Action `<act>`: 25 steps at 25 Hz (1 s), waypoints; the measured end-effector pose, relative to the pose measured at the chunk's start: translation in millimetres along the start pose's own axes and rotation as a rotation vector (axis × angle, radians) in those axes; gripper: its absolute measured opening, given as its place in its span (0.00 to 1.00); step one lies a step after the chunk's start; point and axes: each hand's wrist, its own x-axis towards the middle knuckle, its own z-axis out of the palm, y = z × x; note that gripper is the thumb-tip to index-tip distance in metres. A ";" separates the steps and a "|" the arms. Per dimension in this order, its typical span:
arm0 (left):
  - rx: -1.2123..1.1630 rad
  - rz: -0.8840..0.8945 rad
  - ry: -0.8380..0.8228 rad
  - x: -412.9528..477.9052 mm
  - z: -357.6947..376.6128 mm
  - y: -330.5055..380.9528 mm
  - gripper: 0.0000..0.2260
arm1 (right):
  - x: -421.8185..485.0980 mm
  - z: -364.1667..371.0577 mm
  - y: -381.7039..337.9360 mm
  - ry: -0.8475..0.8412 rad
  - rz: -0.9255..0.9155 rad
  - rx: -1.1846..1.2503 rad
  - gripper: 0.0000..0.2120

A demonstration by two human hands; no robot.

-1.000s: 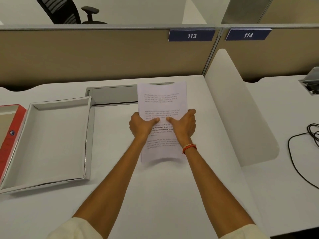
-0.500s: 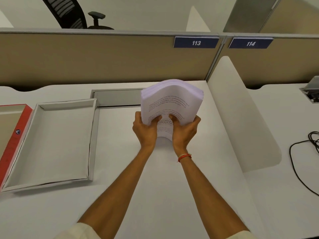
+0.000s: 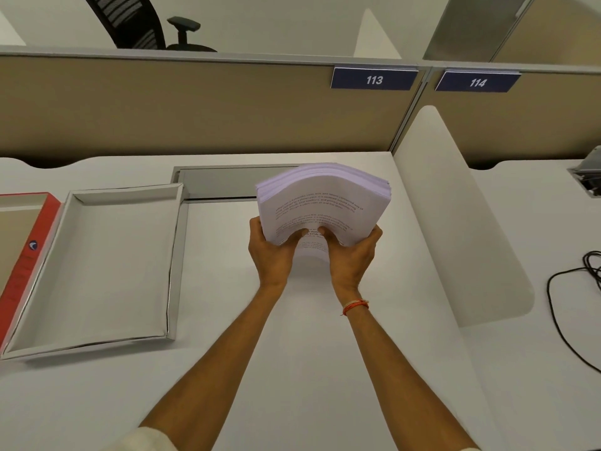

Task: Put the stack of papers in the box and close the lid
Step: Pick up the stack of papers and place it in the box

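From the head view, both hands hold the stack of papers [image 3: 320, 203] up off the worktop [image 3: 309, 353]. The left hand [image 3: 273, 252] grips the near left corner and the right hand [image 3: 353, 255] grips the near right corner. Each hand is curled shut around the near edge, thumbs on top of the page and the other fingers hidden under it. The stack bends up in the middle and its far end points away from the person.

The box [image 3: 107, 265] lies to the left of the hands, open and flat on the worktop, well apart from the papers. Nothing is inside it. Its long side runs away from the person, much like the long side of the papers, so I think little turning is needed. The left hand is the nearer one to the box. The red lid [image 3: 22, 255] lies just past the box, touching its left side.

Both arms reach straight out, side by side. I think the next move is to carry the papers left and lower them in.
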 end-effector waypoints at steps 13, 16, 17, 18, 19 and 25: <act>-0.010 -0.065 -0.017 6.2 -0.6 -5.1 0.30 | -3.5 3.2 -1.8 0.049 0.061 0.000 0.36; -0.011 -0.076 -0.012 9.2 4.4 -2.6 0.29 | -1.6 9.9 -5.4 0.084 0.077 0.005 0.34; -0.003 -0.075 -0.011 10.6 6.6 -1.1 0.28 | -0.1 12.6 -6.5 0.091 0.088 0.002 0.33; 0.010 -0.074 -0.013 12.1 8.9 0.8 0.26 | 2.1 15.3 -7.9 0.094 0.098 -0.008 0.32; 0.029 -0.074 -0.017 14.7 11.1 3.4 0.26 | 4.9 18.4 -9.9 0.090 0.106 -0.024 0.31; 0.261 -0.100 -0.019 41.7 14.0 26.4 0.24 | 34.8 30.5 -33.9 -0.015 0.140 -0.378 0.33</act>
